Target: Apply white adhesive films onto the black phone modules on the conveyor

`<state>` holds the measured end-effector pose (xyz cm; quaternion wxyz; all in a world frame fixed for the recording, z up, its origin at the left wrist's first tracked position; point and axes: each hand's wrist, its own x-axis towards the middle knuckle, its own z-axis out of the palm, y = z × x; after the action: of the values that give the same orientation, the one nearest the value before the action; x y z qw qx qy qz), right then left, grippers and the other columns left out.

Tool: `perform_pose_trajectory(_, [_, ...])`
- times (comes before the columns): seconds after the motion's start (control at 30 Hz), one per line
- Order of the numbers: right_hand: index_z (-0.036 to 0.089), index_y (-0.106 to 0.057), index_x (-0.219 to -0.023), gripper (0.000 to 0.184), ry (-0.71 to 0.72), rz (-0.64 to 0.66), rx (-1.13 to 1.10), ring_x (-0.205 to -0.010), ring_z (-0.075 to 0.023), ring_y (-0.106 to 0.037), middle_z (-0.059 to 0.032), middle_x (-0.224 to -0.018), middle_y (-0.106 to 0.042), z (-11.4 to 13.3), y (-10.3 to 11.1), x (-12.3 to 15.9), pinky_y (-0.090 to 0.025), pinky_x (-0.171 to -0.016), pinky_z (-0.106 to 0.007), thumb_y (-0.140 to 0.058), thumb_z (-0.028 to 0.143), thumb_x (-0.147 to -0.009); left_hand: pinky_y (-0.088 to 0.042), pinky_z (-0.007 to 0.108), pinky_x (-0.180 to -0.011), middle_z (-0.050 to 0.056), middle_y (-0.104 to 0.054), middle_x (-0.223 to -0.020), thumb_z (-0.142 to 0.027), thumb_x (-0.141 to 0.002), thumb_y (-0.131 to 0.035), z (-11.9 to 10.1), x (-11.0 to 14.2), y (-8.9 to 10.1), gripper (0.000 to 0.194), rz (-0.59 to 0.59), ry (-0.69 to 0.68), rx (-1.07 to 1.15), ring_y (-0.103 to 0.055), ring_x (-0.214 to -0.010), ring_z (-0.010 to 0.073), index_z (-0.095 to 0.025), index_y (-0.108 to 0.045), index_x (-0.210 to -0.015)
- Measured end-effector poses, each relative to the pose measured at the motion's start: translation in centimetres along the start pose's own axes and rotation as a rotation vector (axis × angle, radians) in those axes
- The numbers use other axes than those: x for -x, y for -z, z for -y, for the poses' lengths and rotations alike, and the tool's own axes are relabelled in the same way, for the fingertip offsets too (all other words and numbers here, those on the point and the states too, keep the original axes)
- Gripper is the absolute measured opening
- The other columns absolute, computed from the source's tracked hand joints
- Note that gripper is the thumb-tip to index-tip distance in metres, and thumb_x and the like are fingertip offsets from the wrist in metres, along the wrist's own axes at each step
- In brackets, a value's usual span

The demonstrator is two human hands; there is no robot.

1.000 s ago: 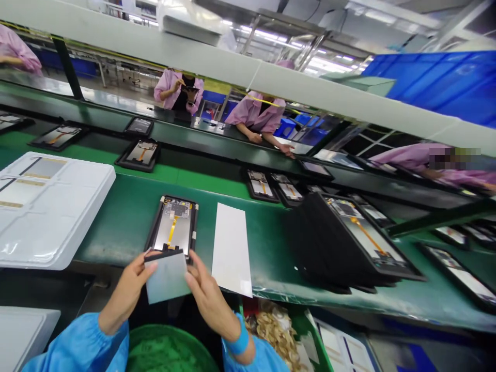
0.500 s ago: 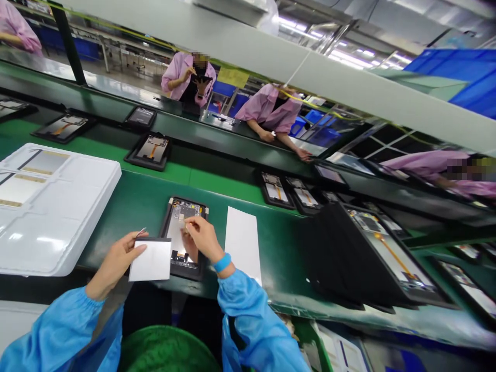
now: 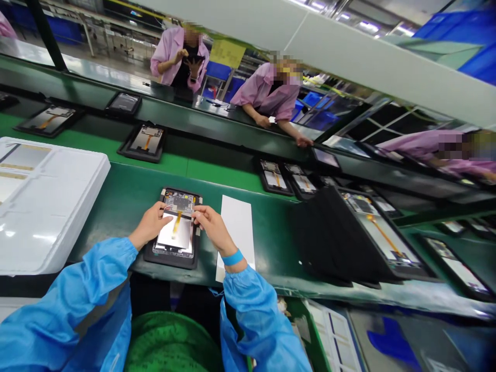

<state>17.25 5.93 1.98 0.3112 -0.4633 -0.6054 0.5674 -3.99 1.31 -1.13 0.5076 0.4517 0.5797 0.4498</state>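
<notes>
Left hand (image 3: 150, 225) and right hand (image 3: 210, 226) meet over an uncovered tablet (image 3: 173, 253) lying on the green bench (image 3: 126, 188) directly beneath them. Left thumb and fingers, partly curled, hold the upper left corner of a silver plate (image 3: 166, 237); right fingertips gather at its upper right edge, though whether they grip anything cannot be told.

Much of the placing appears done: the plate sits within the tablet's outline, below the circuit board (image 3: 181, 200), with an orange ribbon (image 3: 177, 226) showing across it. Whether it lies flat, or its thin leads (image 3: 167, 207) are joined, is too small to tell; neither hand has let go, and no cover is on.

Left of the left hand, a white tray (image 3: 87, 181) bears similar plates (image 3: 26, 156). Just beyond the right hand lies a white sheet (image 3: 237, 219).
</notes>
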Motion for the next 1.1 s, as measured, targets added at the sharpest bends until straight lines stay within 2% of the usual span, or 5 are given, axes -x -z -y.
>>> perform_pose_trajectory(0.13, [0.017, -0.062, -0.108, 0.036, -0.013, -0.042, -0.011, -0.079, -0.0137, -0.061, -0.0073, -0.101, -0.069, -0.7, 0.7, 0.7, -0.044, -0.062, -0.025, -0.061, 0.043, -0.083, -0.051, 0.029, -0.067, 0.006, -0.072, -0.087, -0.027, -0.072, -0.069, 0.0, -0.7, -0.6, 0.035, -0.05, 0.015, -0.034, -0.069, -0.075, 0.0199, -0.017, -0.052, -0.101])
perform_pose_trajectory(0.43, [0.016, -0.063, -0.107, 0.036, 0.014, -0.051, -0.02, -0.08, -0.0137, -0.061, -0.0079, -0.102, -0.068, -2.9, 0.7, 1.7, -0.046, -0.066, -0.026, -0.06, 0.044, -0.085, -0.05, 0.029, -0.062, 0.006, -0.072, -0.085, -0.032, -0.074, -0.068, 0.5, -0.9, -1.0, 0.036, -0.037, 0.012, -0.053, -0.068, -0.072, 0.0204, -0.018, -0.05, -0.102])
perform_pose_trajectory(0.83, [0.017, -0.064, -0.105, 0.027, 0.05, -0.039, 0.09, -0.082, -0.0141, -0.064, -0.0048, -0.097, -0.069, -2.8, 0.3, 2.3, -0.051, -0.078, -0.029, -0.055, 0.037, -0.089, -0.048, 0.028, -0.06, 0.006, -0.072, -0.085, -0.034, -0.075, -0.067, 0.7, -0.9, -1.0, 0.037, -0.036, 0.0, -0.108, -0.068, -0.071, 0.0204, -0.018, -0.051, -0.104])
perform_pose_trajectory(0.97, [0.02, -0.066, -0.106, 0.021, 0.181, -0.038, 0.326, -0.09, -0.0153, -0.064, -0.0049, -0.105, -0.067, -2.8, -0.4, 2.8, -0.05, -0.086, -0.031, -0.052, 0.028, -0.094, -0.048, 0.029, -0.061, 0.006, -0.071, -0.086, -0.032, -0.077, -0.063, 1.0, -1.1, -0.9, 0.034, -0.041, -0.022, -0.154, -0.067, -0.072, 0.0208, -0.017, -0.05, -0.104])
perform_pose_trajectory(1.1, [0.021, -0.067, -0.11, 0.021, 0.37, 0.053, 0.585, -0.114, -0.0199, -0.056, -0.0074, -0.119, -0.061, -3.0, -1.6, 3.5, -0.046, -0.102, -0.036, -0.057, 0.019, -0.092, -0.048, 0.029, -0.063, 0.006, -0.072, -0.086, -0.03, -0.079, -0.061, 1.2, -1.3, -0.9, 0.03, -0.056, -0.044, -0.225, -0.067, -0.072, 0.0198, -0.017, -0.05, -0.104])
